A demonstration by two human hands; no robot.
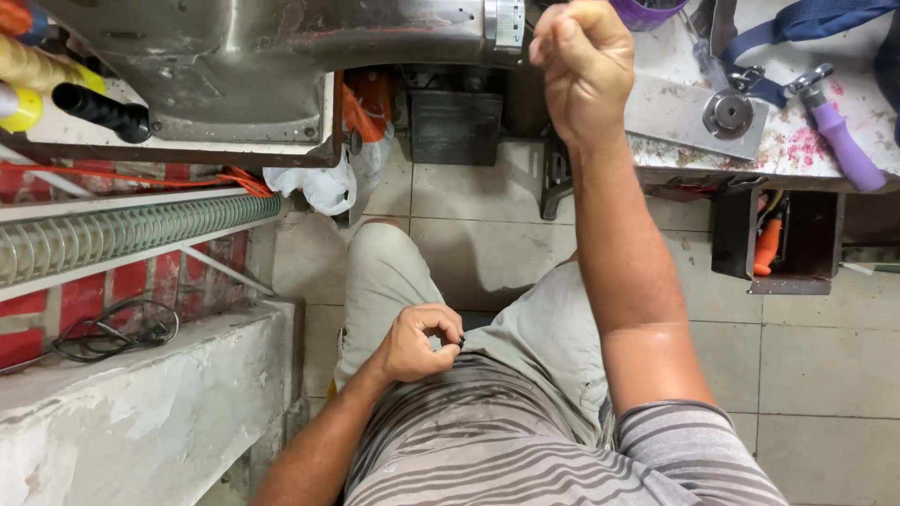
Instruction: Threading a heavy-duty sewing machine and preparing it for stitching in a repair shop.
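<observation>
Left hand [417, 342] pinched a small dark part at the lap; right hand [581, 66] was raised, fist clenched, above the table [797, 150].

A seated person's left hand [419, 342] rests at the lap, right hand [583, 66] raised at the table [797, 150] edge. On the table, a metal plate [689, 117] lies left of a handled tool [839, 141]; a coiled hose [131, 234] runs along the left wall.

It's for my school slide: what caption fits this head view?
Seated person raises right hand in a fist by the workbench; left hand pinches something small at the lap.
</observation>
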